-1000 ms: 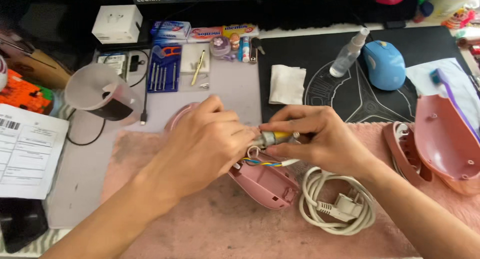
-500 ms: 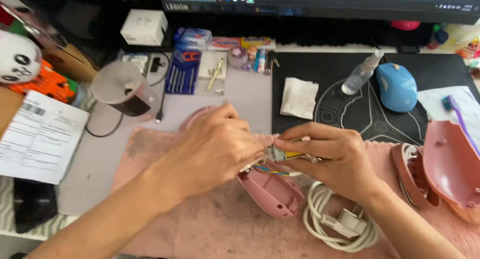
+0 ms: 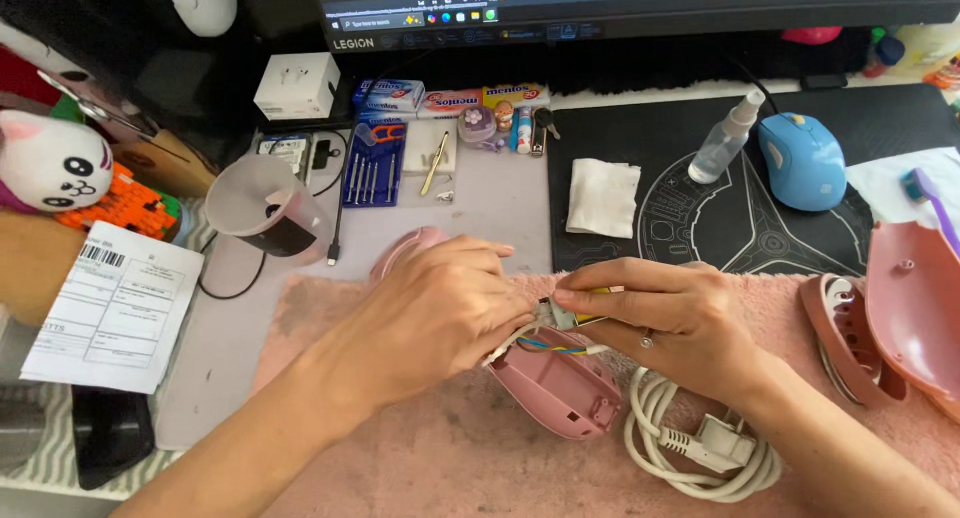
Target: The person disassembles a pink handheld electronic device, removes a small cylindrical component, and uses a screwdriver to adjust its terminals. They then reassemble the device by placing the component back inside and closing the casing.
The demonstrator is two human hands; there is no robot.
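My left hand (image 3: 440, 313) and my right hand (image 3: 665, 318) meet over a pink cloth (image 3: 450, 448). Both pinch a small inner part with yellow on it (image 3: 572, 316). Coloured wires (image 3: 545, 345) run from that part down into a pink plastic handle shell (image 3: 555, 383), which lies on the cloth under my hands. A coiled white power cord with its plug (image 3: 700, 443) lies just right of the shell, below my right wrist. Part of another pink piece (image 3: 405, 250) shows behind my left hand.
Two pink housing halves (image 3: 895, 313) lie at the right. On the black mat (image 3: 770, 233) are a blue mouse (image 3: 802, 161), a spray bottle (image 3: 725, 138) and a white cloth (image 3: 602, 198). A screwdriver set (image 3: 372, 168), a grey cup (image 3: 265, 210) and a paper sheet (image 3: 115, 308) sit left.
The view has tilted so the desk sits lower in frame. My hands stay joined on the small part, with the fingers shifted slightly.
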